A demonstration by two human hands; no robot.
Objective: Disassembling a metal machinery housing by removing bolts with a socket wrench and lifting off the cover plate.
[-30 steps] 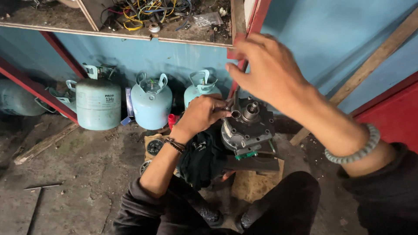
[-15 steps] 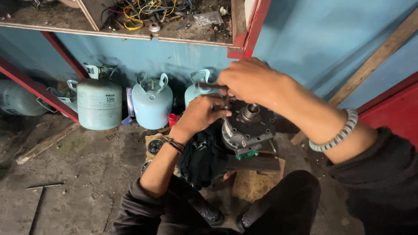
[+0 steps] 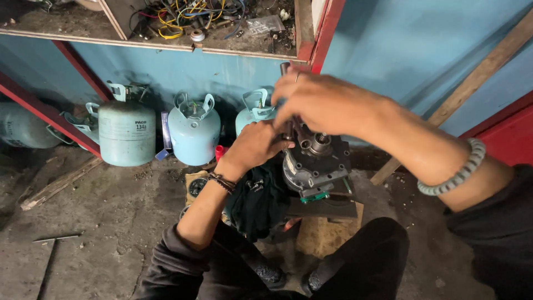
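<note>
A grey metal compressor (image 3: 319, 164) stands upright on a dark plate between my knees. My right hand (image 3: 322, 103) is closed around a slim metal tool (image 3: 285, 68), whose top end sticks up above my fingers. The tool's shaft runs down to the compressor's top left edge. My left hand (image 3: 255, 145) pinches the lower part of that shaft, right against the compressor body. The tool's tip is hidden by my fingers. A dark cloth (image 3: 258, 205) hangs beside the compressor under my left wrist.
Three pale blue gas cylinders (image 3: 126, 133) (image 3: 193, 130) (image 3: 252, 114) stand against the blue wall. A shelf (image 3: 111, 41) above holds tangled wires. A metal rod (image 3: 55, 239) lies on the concrete floor at left. A wooden plank (image 3: 477, 78) leans at right.
My right hand came down and to the left from above the compressor and closed on the tool. My left hand stayed at the compressor's edge.
</note>
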